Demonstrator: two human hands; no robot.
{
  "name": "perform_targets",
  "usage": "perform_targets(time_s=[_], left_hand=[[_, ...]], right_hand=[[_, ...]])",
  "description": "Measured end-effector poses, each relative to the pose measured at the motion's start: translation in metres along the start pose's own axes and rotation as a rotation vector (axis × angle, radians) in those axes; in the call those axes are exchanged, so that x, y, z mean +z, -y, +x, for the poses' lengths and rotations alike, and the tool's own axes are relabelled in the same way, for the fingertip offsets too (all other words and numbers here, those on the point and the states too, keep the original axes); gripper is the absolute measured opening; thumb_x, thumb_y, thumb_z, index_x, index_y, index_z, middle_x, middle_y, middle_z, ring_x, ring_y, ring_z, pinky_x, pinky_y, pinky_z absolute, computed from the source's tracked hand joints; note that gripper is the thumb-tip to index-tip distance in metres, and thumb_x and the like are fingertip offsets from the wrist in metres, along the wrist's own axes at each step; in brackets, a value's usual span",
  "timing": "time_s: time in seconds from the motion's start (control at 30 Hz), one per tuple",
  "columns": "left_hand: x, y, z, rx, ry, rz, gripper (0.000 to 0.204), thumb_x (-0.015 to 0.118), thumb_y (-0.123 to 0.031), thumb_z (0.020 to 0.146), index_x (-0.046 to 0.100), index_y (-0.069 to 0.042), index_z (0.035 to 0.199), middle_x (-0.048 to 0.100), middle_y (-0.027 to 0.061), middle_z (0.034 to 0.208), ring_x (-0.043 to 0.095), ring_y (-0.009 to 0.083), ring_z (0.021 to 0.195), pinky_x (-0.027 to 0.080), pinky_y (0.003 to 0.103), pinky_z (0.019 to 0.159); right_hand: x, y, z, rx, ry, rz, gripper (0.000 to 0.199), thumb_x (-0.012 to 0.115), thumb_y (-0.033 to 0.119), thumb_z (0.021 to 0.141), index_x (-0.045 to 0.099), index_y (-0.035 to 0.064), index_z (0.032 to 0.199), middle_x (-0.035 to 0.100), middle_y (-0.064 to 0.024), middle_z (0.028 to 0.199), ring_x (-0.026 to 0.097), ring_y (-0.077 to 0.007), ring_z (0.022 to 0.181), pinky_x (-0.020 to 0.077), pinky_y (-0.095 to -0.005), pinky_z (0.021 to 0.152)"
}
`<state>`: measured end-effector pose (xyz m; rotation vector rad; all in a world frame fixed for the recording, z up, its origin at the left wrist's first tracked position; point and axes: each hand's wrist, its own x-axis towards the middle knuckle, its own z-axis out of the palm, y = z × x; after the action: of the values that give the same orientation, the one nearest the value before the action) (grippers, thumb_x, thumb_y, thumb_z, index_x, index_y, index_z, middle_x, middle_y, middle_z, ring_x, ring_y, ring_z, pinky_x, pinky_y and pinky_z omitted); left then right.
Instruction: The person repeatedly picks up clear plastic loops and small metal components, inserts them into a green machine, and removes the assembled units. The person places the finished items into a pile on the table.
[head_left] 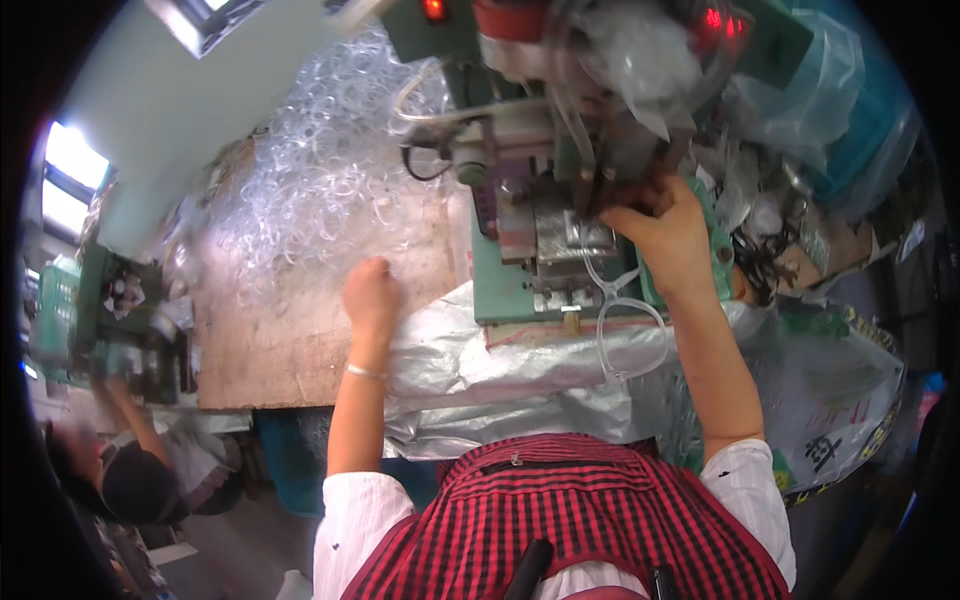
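My right hand (pixel 670 235) reaches into the green bench machine (pixel 500 285), its thumb and fingers curled together beside the metal fixture (pixel 570 228). What the fingers pinch is hidden in shadow under the machine head. From the fixture's front hangs a clear plastic eyeglass frame (pixel 603 357), one round rim dangling over the bench edge. My left hand (pixel 372 297), slightly blurred, is closed above the wooden board, between the machine and a large heap of similar clear plastic pieces (pixel 330 180). Anything inside its fingers cannot be made out.
Silvery sheeting (pixel 510 400) covers the bench front. Hoses and a cable (pixel 425 165) run along the machine's left side. Clear bags and a blue bin (pixel 870 140) stand at the right, near a white sack (pixel 800 400). Another person (pixel 150 470) works at a machine on the far left.
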<state>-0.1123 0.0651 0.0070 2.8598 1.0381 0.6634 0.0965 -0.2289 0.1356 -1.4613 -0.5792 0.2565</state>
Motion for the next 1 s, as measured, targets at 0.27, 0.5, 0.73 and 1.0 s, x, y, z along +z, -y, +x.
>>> perform_targets(time_s=[0.27, 0.5, 0.73, 1.0], left_hand=[[-0.157, -0.122, -0.002, 0.253, -0.275, -1.601, 0.015, 0.065, 0.006, 0.087, 0.064, 0.004, 0.101, 0.069, 0.0143, 0.085, 0.067, 0.0192, 0.07, 0.056, 0.027, 0.062], [-0.16, -0.173, 0.056, 0.369, -0.399, -1.361, 0.018, 0.059, -0.008, 0.098, 0.061, 0.005, 0.111, 0.07, 0.0152, 0.083, 0.067, 0.0186, 0.064, 0.056, 0.027, 0.056], [-0.164, -0.167, -0.011, 0.179, 0.722, -1.712, 0.027, 0.052, -0.014, 0.099, 0.057, 0.004, 0.118, 0.066, 0.0109, 0.072, 0.063, 0.0137, 0.061, 0.049, 0.024, 0.052], [-0.141, -0.218, -0.014, -0.532, 1.243, -1.886, 0.041, 0.035, -0.024, 0.106, 0.056, 0.008, 0.118, 0.055, 0.0068, 0.058, 0.043, 0.0083, 0.034, 0.029, 0.018, 0.028]], right_hand=[[0.003, 0.001, 0.0, 0.056, 0.032, 0.175, 0.053, 0.073, -0.003, 0.072, 0.055, -0.0038, 0.122, 0.067, -0.0067, 0.088, 0.064, -0.0139, 0.08, 0.0499, -0.0259, 0.074], [0.026, 0.009, -0.014, 0.067, -0.018, 0.418, 0.053, 0.07, -0.005, 0.075, 0.054, -0.0019, 0.125, 0.068, -0.0096, 0.098, 0.064, -0.0155, 0.088, 0.05, -0.0278, 0.079], [-0.045, -0.008, -0.056, -0.067, -0.038, -0.257, 0.038, 0.06, 0.001, 0.082, 0.062, 0.0006, 0.119, 0.07, -0.0099, 0.11, 0.065, -0.0218, 0.109, 0.0484, -0.0318, 0.094], [-0.091, -0.052, -0.045, -0.058, -0.224, -0.475, 0.023, 0.059, 0.003, 0.087, 0.067, 0.0022, 0.109, 0.072, -0.0079, 0.096, 0.066, -0.0161, 0.088, 0.0491, -0.0278, 0.08]])
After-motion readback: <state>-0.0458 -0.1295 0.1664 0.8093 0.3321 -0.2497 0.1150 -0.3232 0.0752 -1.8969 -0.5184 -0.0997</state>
